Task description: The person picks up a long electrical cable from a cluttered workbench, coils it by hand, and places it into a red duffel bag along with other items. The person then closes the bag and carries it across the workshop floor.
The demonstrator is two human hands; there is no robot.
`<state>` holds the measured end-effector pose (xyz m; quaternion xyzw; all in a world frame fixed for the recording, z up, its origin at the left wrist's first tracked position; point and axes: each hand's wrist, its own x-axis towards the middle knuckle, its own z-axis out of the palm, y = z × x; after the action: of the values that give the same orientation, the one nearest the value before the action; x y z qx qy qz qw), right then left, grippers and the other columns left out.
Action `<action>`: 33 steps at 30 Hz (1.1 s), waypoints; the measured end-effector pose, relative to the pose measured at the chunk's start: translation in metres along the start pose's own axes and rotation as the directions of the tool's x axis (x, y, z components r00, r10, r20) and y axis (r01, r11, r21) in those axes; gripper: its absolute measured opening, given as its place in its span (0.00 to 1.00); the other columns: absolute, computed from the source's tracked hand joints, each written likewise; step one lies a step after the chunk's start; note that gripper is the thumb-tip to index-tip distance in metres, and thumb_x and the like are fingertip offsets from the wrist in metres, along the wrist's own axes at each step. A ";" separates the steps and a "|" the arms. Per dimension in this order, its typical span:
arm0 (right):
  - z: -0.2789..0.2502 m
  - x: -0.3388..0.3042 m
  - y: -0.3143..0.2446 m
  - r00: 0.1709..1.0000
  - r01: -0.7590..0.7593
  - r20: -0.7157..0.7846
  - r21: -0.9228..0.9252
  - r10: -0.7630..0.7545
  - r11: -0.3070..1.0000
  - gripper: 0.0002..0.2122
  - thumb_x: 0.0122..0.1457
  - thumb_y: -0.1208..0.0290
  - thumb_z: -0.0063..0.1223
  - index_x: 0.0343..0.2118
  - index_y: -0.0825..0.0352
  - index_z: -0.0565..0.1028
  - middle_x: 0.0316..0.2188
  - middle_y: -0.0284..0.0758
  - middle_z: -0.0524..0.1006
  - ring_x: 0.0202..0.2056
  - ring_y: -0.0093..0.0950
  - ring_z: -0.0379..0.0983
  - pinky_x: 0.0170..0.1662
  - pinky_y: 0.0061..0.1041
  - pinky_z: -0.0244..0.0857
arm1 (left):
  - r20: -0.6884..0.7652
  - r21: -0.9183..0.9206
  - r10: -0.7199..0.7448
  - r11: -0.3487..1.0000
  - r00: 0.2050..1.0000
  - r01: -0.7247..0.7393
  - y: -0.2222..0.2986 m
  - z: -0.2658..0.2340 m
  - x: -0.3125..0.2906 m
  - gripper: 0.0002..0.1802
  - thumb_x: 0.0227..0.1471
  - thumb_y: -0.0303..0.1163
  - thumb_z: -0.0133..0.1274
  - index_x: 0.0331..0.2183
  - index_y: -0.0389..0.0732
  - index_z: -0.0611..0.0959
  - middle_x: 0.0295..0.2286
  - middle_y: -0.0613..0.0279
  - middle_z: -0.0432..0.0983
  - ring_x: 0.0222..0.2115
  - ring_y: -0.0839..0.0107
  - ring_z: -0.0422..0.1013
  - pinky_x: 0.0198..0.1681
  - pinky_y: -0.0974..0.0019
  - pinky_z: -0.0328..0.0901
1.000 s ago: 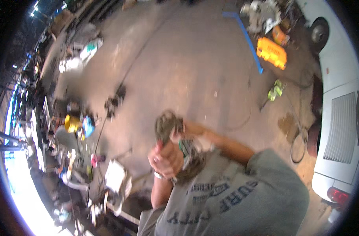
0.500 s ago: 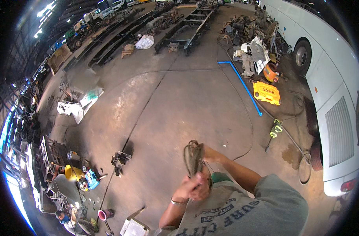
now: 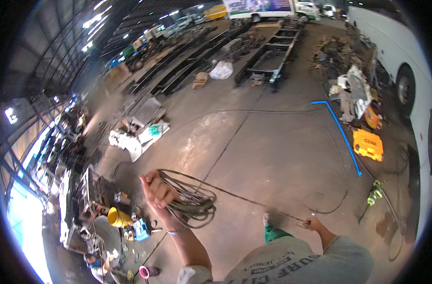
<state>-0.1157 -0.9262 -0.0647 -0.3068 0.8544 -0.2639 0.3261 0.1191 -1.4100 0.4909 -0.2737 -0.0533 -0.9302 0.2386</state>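
My left hand (image 3: 160, 193) is raised at left of centre, its fingers closed round the loops of a coiled dark cable (image 3: 195, 207). The coil hangs to the right of the fist. From its top, one length of cable runs taut down to the right. My right hand (image 3: 313, 223), low and out to the right, grips that length between its fingers. More of the cable (image 3: 341, 191) lies in a curve on the floor beyond the right hand.
On the right lie a blue angled bar (image 3: 341, 137), a yellow tool case (image 3: 368, 145) and a green power tool (image 3: 374, 193) beside a white bus (image 3: 391, 52). At lower left, a person (image 3: 96, 266) sits near a yellow bucket (image 3: 118, 217). Truck frames (image 3: 268, 54) stand far ahead.
My hands, close together at the bundled cable before, have moved wide apart. The left went left with the coil, now spread into loops; the right went right, stretching a length. The view has shifted.
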 end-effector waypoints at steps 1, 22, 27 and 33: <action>-0.018 0.009 -0.012 0.999 0.053 0.006 -0.039 -0.053 0.998 0.19 0.59 0.54 0.63 0.27 0.67 0.73 0.21 0.40 0.73 0.25 0.32 0.71 0.32 0.36 0.66 | 0.022 0.044 0.035 0.998 0.999 -0.036 0.014 0.002 0.013 0.18 0.73 0.46 0.37 0.40 0.42 0.71 0.17 0.72 0.62 0.16 0.79 0.62 0.20 0.73 0.61; -0.394 0.241 -0.545 0.443 0.763 -0.329 -0.351 -0.834 0.543 0.08 0.59 0.70 0.61 0.41 0.62 0.80 0.30 0.38 0.79 0.28 0.34 0.77 0.31 0.31 0.69 | -0.393 0.462 -0.622 0.504 0.677 0.730 -0.012 -0.263 0.168 0.26 0.70 0.55 0.38 0.38 0.40 0.72 0.16 0.59 0.77 0.18 0.71 0.76 0.18 0.70 0.66; -0.396 0.334 -0.534 0.433 0.733 -0.562 -0.237 -0.705 0.638 0.08 0.62 0.69 0.61 0.39 0.66 0.79 0.30 0.37 0.78 0.28 0.31 0.75 0.32 0.28 0.68 | -0.118 -0.426 -0.688 0.686 0.716 0.589 -0.007 -0.310 0.225 0.23 0.72 0.53 0.34 0.33 0.45 0.69 0.13 0.68 0.70 0.11 0.75 0.67 0.15 0.66 0.67; -0.396 0.417 -0.537 0.468 0.644 -0.691 -0.160 -0.551 0.748 0.08 0.63 0.69 0.59 0.39 0.68 0.78 0.27 0.36 0.77 0.26 0.26 0.70 0.30 0.25 0.65 | -0.001 -0.468 -0.788 0.545 0.616 0.696 0.024 -0.326 0.258 0.17 0.73 0.42 0.36 0.35 0.41 0.71 0.21 0.57 0.81 0.17 0.68 0.78 0.17 0.59 0.74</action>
<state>-0.4617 -1.4788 0.3769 -0.4409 0.7301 -0.5083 -0.1190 -0.2176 -1.6131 0.3531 -0.1690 0.0637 -0.9536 -0.2409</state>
